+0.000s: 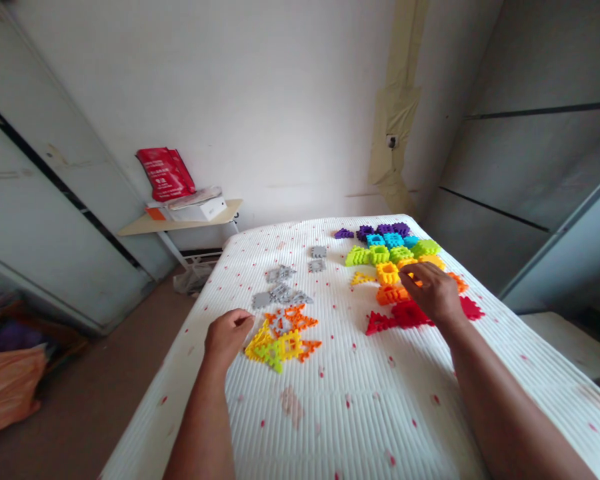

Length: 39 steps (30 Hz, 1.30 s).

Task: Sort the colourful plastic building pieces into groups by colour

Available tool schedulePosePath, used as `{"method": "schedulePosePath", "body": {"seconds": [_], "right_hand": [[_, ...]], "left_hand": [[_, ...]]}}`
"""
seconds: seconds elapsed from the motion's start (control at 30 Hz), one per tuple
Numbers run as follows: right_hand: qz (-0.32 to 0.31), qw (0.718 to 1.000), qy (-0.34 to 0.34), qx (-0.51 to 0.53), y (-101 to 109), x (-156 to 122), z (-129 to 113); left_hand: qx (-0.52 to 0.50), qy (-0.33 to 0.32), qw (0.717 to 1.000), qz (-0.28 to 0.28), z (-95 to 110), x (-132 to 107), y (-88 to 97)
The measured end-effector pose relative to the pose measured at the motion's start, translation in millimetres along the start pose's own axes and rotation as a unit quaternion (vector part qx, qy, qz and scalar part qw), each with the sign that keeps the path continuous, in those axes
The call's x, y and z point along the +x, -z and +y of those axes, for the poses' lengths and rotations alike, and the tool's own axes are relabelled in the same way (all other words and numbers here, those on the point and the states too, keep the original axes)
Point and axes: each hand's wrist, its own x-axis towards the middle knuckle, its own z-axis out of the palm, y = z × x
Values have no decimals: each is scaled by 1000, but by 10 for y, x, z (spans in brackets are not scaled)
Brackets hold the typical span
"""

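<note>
My left hand is just left of a loose pile of plastic interlocking blocks, its fingers curled together; whatever they hold, if anything, is hidden. That pile has yellow blocks, orange pieces and a lime green triangular piece. Over the sorted blocks on the right hovers my right hand, thumb and fingers pinched, their contents not visible. Beneath and beside it lie yellow blocks, orange blocks and red blocks. Beyond are lime green blocks, blue blocks and purple blocks.
Grey blocks lie behind the left pile, with two flat grey squares farther back. All rest on a bed with a ribbed white cover. A small side table holds a red bag and a white box.
</note>
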Motion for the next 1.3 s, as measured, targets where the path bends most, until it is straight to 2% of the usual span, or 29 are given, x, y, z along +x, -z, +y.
{"method": "schedulePosePath", "body": {"seconds": [0.17,0.33,0.57,0.7,0.77,0.87,1.0,1.07,1.17,1.23,1.3], "right_hand": [[1,1000,-2,7,-14,-20,-46],[-5,999,20,34,-101,-40,-128],[-39,993,51,101,-153,-35,-336],[-88,989,50,106,-175,-37,-449],[-106,986,58,114,-200,-44,-516],[-126,977,79,150,-260,-71,-648],[-145,963,99,203,-363,-128,-867],[-153,957,111,220,-406,-157,-968],[-162,951,128,232,-443,-187,-1075],[-163,949,124,241,-449,-197,-1117],[-160,947,98,262,-446,-204,-1147]], "left_hand": [[-7,33,991,-129,-146,2,60],[-47,34,987,-147,-114,-23,15],[-71,35,991,-111,-8,-8,-10],[-136,41,989,-37,68,-13,2],[-206,44,977,-2,112,-29,-16],[-306,44,951,14,210,-65,-90],[-413,34,910,7,387,-121,-248],[-433,18,901,-9,458,-152,-325],[-409,-10,912,-24,528,-208,-406],[-339,-38,940,-10,569,-250,-437],[-229,-99,968,23,623,-293,-458]]}}
